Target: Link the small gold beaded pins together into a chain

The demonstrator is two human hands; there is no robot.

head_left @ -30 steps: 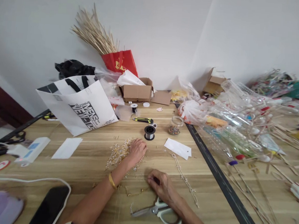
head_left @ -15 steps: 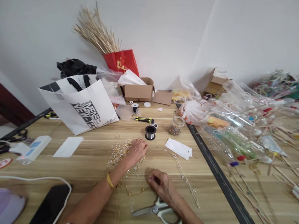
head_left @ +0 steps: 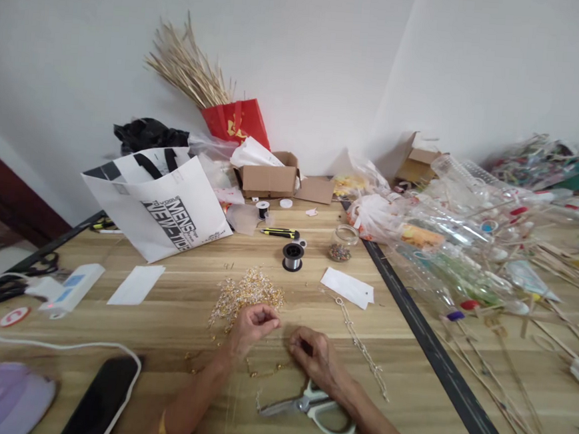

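My left hand is closed in a pinch at the near edge of a heap of gold and clear beads. Whatever lies between its fingertips is too small to make out. Just to its right, my right hand is also pinched, its fingertips turned toward the left. A thin strand with gold beads lies on the table below both hands, one end near the right fingertips; I cannot tell whether they grip it. Scissors with pale handles lie under the right wrist. A beaded chain stretches along the table farther right.
Beyond the beads stand a wire spool, a yellow-black cutter knife and a glass jar of beads. A white paper bag is at the back left. Plastic bottles and sticks crowd the right. A phone lies near left.
My left hand has drawn back from the bead heap toward me, its fingers now pinched beside the right hand. The right hand has barely moved.
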